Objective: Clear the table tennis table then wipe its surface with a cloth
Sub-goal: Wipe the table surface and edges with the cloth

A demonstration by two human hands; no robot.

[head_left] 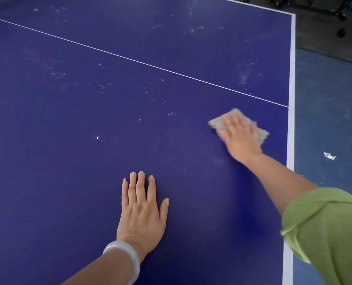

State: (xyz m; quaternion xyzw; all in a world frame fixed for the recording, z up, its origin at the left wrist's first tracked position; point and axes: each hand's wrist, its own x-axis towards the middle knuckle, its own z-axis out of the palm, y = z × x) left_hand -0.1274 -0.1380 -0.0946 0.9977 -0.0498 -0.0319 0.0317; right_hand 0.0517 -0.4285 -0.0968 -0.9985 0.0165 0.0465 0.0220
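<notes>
Head view, right hand (pixel 240 138) flat on fuzzy cloth (pixel 216 122), left hand (pixel 142 210) flat on table (pixel 68 145)

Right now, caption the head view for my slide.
Right hand presses a cloth on the dusty blue table; left hand lies flat on the table.

The table (pixel 88 161) top looks smooth and matt, dark blue, speckled with pale dusty marks. The cloth (pixel 217 122) near its right edge is beige, coarse and fuzzy. The bracelet (pixel 127 258) looks glossy, milky and stone-like.
</notes>
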